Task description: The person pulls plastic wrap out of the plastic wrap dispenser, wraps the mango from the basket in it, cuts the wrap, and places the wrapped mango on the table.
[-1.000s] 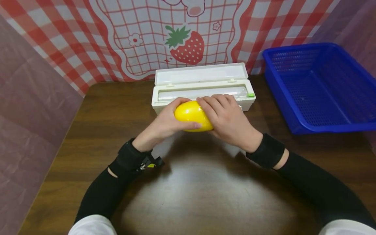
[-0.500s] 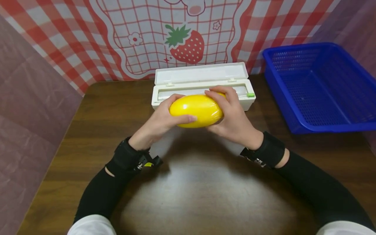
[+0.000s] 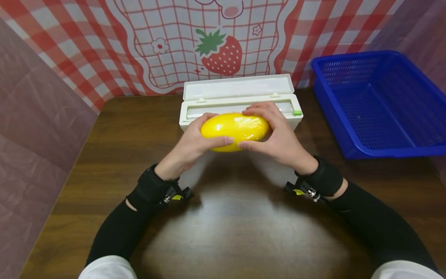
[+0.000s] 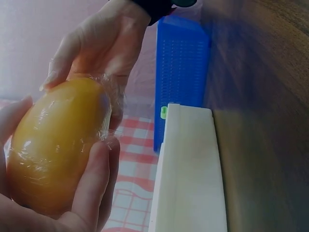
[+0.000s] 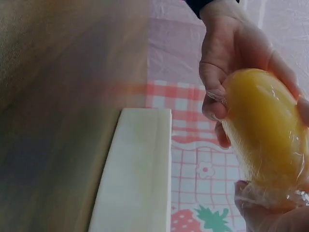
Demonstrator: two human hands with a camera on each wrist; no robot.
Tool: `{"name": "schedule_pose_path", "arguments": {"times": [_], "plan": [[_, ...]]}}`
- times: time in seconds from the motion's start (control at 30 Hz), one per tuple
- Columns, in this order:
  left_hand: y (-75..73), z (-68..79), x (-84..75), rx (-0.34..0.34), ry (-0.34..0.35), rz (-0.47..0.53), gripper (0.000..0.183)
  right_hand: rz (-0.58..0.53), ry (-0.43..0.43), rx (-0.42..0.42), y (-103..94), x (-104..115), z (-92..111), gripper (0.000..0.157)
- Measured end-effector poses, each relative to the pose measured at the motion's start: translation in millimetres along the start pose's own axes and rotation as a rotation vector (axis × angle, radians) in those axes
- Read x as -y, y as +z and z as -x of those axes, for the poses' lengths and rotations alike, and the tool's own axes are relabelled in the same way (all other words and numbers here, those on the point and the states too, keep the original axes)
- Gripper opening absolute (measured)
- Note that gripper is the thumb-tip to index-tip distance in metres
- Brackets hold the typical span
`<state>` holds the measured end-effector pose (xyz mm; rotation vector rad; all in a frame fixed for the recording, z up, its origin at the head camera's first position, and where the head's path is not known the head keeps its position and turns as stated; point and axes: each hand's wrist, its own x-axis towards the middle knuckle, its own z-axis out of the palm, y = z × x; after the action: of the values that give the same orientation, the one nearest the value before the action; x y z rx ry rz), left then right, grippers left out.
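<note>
A smooth yellow oval object (image 3: 234, 128), which looks like a large fruit, is held level above the table, its long side running left to right. Clear cling film wraps it, with crinkles plain in the left wrist view and loose bits near the fingertips. My left hand (image 3: 189, 143) grips its left end, thumb across the near side. My right hand (image 3: 278, 135) grips the right end, thumb in front and fingers over the top. Just behind the hands stands a white cling film dispenser (image 3: 240, 99), lid raised, a roll of film (image 3: 209, 111) inside; the hands partly hide its front.
A blue perforated plastic basket (image 3: 357, 143) stands at the right on the brown wooden table (image 3: 223, 232). A red-and-white checked cloth with a strawberry print (image 3: 224, 56) hangs behind the dispenser. Pinkish drapes (image 3: 38, 147) flank both sides.
My right hand has turned and regripped: its thumb now lies on the near side, where the back of the hand covered the right end. The yellow object has shifted slightly and shows more.
</note>
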<state>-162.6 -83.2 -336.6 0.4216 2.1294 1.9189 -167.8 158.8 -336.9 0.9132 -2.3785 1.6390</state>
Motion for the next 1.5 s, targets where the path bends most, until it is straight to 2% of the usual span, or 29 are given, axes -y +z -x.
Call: {"name": "schedule_pose_path", "arguments": {"times": [0.07, 0.2, 0.33, 0.4, 0.5, 0.73, 0.83, 0.93, 1.1, 1.33, 1.5], "plan": [[-0.3, 0.3, 0.3, 0.004, -0.003, 0.003, 0.059, -0.059, 0.069, 0.004, 0.5, 0.8, 1.0, 0.06], [-0.6, 0.9, 0.4, 0.009, 0.013, 0.0, 0.059, -0.261, 0.208, 0.006, 2.7, 1.9, 2.5, 0.061], [-0.7, 0.5, 1.0, 0.007, 0.039, -0.014, 0.06, -0.465, 0.273, -0.007, 5.8, 2.1, 2.0, 0.055], [-0.5, 0.5, 2.0, 0.009, 0.04, -0.02, 0.062, -0.533, 0.294, -0.008, 6.0, 2.3, 1.3, 0.05], [-0.2, 0.9, 3.4, 0.015, 0.032, -0.024, 0.064, -0.55, 0.327, 0.0, 4.8, 3.3, 0.5, 0.045], [-0.1, 1.0, 3.0, 0.023, 0.016, -0.033, 0.064, -0.446, 0.371, 0.036, 1.1, 4.5, -0.1, 0.05], [-0.2, 1.3, 1.7, 0.026, 0.019, -0.045, 0.065, -0.505, 0.389, 0.044, 0.9, 2.5, 0.1, 0.042], [-0.6, 0.8, 1.0, 0.03, 0.026, -0.03, 0.066, -0.649, 0.398, 0.035, 1.6, 0.4, 0.7, 0.029], [-2.7, -1.8, 1.3, 0.027, 0.018, 0.08, 0.064, -0.903, 0.402, -0.002, 7.0, -0.7, 1.4, 0.019], [-7.5, -3.1, 0.8, 0.028, -0.045, 0.294, 0.057, -1.033, 0.415, 0.005, 13.3, -2.2, 1.7, 0.02], [-9.1, -1.7, -3.8, 0.039, -0.075, 0.423, 0.054, -1.136, 0.346, -0.019, 17.8, -2.7, 1.5, 0.024]]}}
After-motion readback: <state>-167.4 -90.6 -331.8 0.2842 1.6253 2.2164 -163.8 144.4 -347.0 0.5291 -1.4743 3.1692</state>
